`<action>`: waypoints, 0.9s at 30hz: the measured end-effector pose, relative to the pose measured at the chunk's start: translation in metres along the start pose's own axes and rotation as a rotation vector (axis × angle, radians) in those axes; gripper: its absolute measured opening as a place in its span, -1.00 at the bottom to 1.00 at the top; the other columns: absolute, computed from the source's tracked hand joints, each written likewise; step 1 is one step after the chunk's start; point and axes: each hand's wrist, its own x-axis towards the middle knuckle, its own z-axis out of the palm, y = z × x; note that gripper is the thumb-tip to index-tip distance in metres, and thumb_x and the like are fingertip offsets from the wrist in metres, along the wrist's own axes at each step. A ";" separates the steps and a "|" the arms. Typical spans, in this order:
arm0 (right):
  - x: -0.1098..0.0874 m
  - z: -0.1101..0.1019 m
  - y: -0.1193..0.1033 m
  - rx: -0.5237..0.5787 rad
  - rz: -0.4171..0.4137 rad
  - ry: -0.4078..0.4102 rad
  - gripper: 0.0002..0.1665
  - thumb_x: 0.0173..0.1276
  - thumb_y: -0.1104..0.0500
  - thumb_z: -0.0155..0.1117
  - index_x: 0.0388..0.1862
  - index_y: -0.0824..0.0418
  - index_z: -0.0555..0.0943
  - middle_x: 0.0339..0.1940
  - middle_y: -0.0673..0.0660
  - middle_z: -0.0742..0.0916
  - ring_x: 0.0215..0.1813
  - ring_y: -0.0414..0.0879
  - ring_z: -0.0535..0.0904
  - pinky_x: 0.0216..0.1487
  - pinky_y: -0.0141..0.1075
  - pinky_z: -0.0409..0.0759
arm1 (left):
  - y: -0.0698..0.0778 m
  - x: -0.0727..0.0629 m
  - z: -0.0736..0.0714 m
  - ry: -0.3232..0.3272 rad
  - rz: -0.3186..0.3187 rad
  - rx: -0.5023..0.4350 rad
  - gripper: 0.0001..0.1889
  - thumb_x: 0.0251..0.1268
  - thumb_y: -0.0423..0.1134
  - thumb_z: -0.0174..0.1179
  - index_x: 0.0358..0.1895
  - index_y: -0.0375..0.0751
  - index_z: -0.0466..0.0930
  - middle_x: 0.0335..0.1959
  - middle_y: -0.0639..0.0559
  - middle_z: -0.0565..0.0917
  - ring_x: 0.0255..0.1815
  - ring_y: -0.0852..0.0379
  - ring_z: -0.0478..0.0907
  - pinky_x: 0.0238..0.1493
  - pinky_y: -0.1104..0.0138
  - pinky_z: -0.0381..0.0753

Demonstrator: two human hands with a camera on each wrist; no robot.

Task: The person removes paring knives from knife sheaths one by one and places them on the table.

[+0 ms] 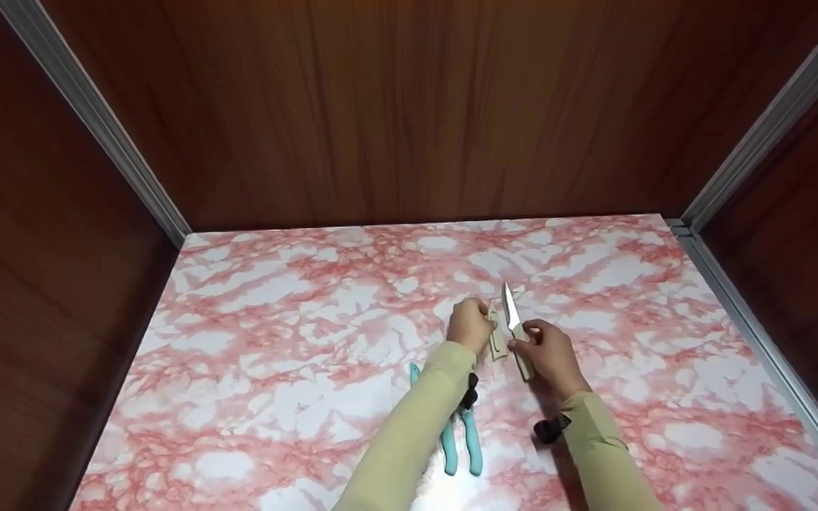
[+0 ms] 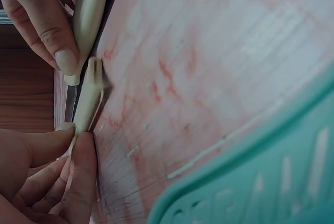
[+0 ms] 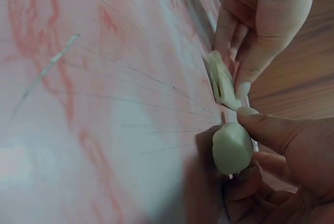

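My left hand (image 1: 469, 326) pinches a cream knife sheath (image 1: 498, 344) between thumb and fingers, close over the table. Beside it my right hand (image 1: 552, 355) grips a small knife by its cream handle (image 1: 525, 363). The bare blade (image 1: 510, 306) points toward the back wall. In the left wrist view the sheath (image 2: 91, 96) lies alongside the knife, its open end near the handle (image 2: 93, 15). The right wrist view shows the rounded butt of the handle (image 3: 231, 148) and the sheath's slot beyond it.
A tool with two teal handles (image 1: 473, 447) lies on the table (image 1: 274, 397) under my left forearm, which hides its middle. Brown wooden panels (image 1: 416, 113) stand at the back and sides, with metal posts (image 1: 118, 142) at the corners.
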 end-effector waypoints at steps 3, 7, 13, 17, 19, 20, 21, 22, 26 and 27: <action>0.001 0.000 -0.001 0.008 -0.002 -0.005 -0.43 0.19 0.21 0.42 0.16 0.40 0.53 -0.37 0.25 0.65 -0.46 -0.05 0.56 -0.43 -0.25 0.58 | 0.000 0.000 -0.001 0.000 0.005 -0.003 -0.85 0.02 -0.42 0.39 -0.34 -0.30 0.62 -0.56 0.11 0.54 -0.50 0.18 0.49 -0.40 0.32 0.54; 0.001 0.000 -0.002 0.010 -0.006 -0.004 -0.46 0.19 0.22 0.41 0.15 0.37 0.55 -0.39 0.25 0.66 -0.47 -0.05 0.56 -0.45 -0.26 0.59 | -0.001 0.001 -0.001 -0.001 0.024 -0.021 -0.84 0.00 -0.45 0.38 -0.32 -0.33 0.62 -0.57 0.10 0.54 -0.53 0.19 0.48 -0.44 0.32 0.52; -0.001 0.000 -0.002 -0.022 -0.006 0.005 -0.42 0.20 0.19 0.42 0.17 0.40 0.53 -0.32 0.29 0.67 -0.42 -0.01 0.57 -0.40 -0.23 0.60 | -0.005 -0.001 -0.001 0.003 0.047 -0.045 -0.82 -0.07 -0.46 0.38 -0.33 -0.34 0.63 -0.57 0.11 0.53 -0.52 0.22 0.47 -0.42 0.36 0.53; -0.002 -0.002 0.001 -0.046 -0.012 0.014 -0.38 0.21 0.14 0.42 0.18 0.43 0.51 -0.25 0.29 0.65 -0.35 -0.02 0.55 -0.35 -0.25 0.58 | -0.006 -0.004 -0.004 0.004 0.050 -0.059 -0.83 -0.04 -0.41 0.39 -0.33 -0.33 0.64 -0.57 0.14 0.51 -0.53 0.24 0.44 -0.43 0.39 0.51; -0.003 -0.004 0.002 -0.048 -0.009 0.012 -0.40 0.22 0.13 0.41 0.16 0.43 0.51 -0.27 0.27 0.64 -0.37 -0.03 0.53 -0.39 -0.27 0.56 | -0.005 -0.006 -0.008 0.002 0.061 -0.055 -0.84 0.02 -0.38 0.39 -0.32 -0.34 0.65 -0.57 0.14 0.51 -0.53 0.24 0.45 -0.43 0.39 0.51; -0.003 -0.005 0.003 -0.051 -0.012 0.011 -0.42 0.23 0.13 0.40 0.15 0.43 0.51 -0.29 0.26 0.63 -0.38 -0.03 0.52 -0.41 -0.28 0.55 | -0.004 -0.007 -0.010 0.000 0.070 -0.055 -0.84 0.05 -0.36 0.38 -0.31 -0.34 0.65 -0.57 0.13 0.51 -0.52 0.23 0.45 -0.42 0.39 0.51; -0.004 -0.006 0.004 -0.055 -0.016 0.011 -0.44 0.24 0.13 0.39 0.13 0.42 0.52 -0.30 0.26 0.63 -0.39 -0.03 0.51 -0.41 -0.28 0.54 | -0.003 -0.008 -0.013 -0.004 0.079 -0.054 -0.85 0.09 -0.35 0.37 -0.30 -0.34 0.65 -0.56 0.13 0.52 -0.52 0.23 0.46 -0.41 0.38 0.52; -0.005 -0.007 0.004 -0.057 -0.023 0.011 -0.46 0.24 0.14 0.39 0.12 0.42 0.53 -0.30 0.25 0.63 -0.38 -0.02 0.51 -0.40 -0.27 0.54 | -0.001 -0.009 -0.016 -0.008 0.091 -0.054 -0.85 0.12 -0.34 0.35 -0.28 -0.35 0.66 -0.54 0.11 0.54 -0.50 0.22 0.47 -0.40 0.38 0.52; -0.008 -0.012 0.005 -0.072 -0.076 0.003 -0.45 0.25 0.16 0.37 0.14 0.45 0.52 -0.18 0.34 0.67 -0.20 0.08 0.58 -0.16 -0.14 0.57 | 0.006 -0.013 -0.030 -0.035 0.149 -0.085 -0.82 0.22 -0.32 0.30 -0.20 -0.39 0.68 -0.44 -0.02 0.64 -0.41 0.17 0.55 -0.32 0.38 0.57; -0.009 -0.014 0.005 -0.074 -0.090 -0.002 -0.43 0.26 0.16 0.37 0.15 0.46 0.50 -0.14 0.36 0.67 -0.14 0.11 0.59 -0.09 -0.09 0.57 | 0.007 -0.014 -0.033 -0.043 0.166 -0.084 -0.81 0.23 -0.31 0.28 -0.18 -0.38 0.69 -0.39 -0.05 0.66 -0.38 0.16 0.58 -0.29 0.38 0.57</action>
